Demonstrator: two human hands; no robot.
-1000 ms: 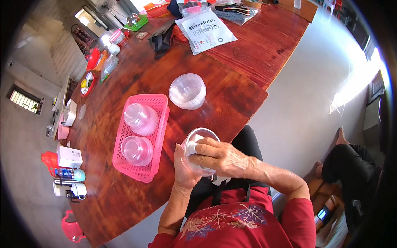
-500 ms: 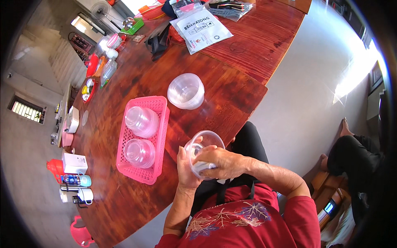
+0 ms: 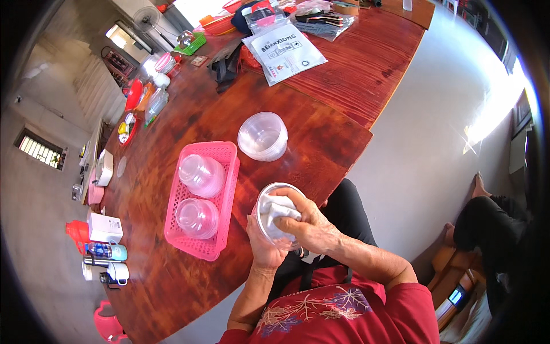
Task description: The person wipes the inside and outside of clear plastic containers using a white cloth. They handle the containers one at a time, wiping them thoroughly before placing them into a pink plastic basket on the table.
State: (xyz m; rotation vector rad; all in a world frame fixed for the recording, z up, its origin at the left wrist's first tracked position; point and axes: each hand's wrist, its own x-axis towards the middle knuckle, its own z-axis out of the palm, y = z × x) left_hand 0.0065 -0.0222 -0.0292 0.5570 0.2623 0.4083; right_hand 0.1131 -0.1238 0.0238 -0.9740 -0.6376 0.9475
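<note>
Near the table's front edge, my left hand (image 3: pixel 264 250) is closed round the outside of a clear plastic bowl (image 3: pixel 259 221), which is tilted with its mouth toward me. My right hand (image 3: pixel 314 227) reaches into the bowl, its fingers bunching a white cloth (image 3: pixel 277 213) against the inside. To the left, a pink plastic basket (image 3: pixel 222 223) holds two upside-down stacks of clear bowls, a far stack (image 3: pixel 201 175) and a near stack (image 3: pixel 197 218). Beyond my hands, another stack of clear bowls (image 3: pixel 263 136) stands upright on the wooden table.
Farther back lie a white printed plastic package (image 3: pixel 286 51) and a black strap bag (image 3: pixel 225 67). Cups and a white box (image 3: pixel 105 227) line the left edge. A green basket (image 3: pixel 191 45) sits at the far left. Another person's bent leg (image 3: pixel 481 229) shows at right.
My right hand has turned and pushed the white cloth into the bowl's mouth, where more of it shows. The bowl has tipped toward me. The whole view has shifted slightly.
</note>
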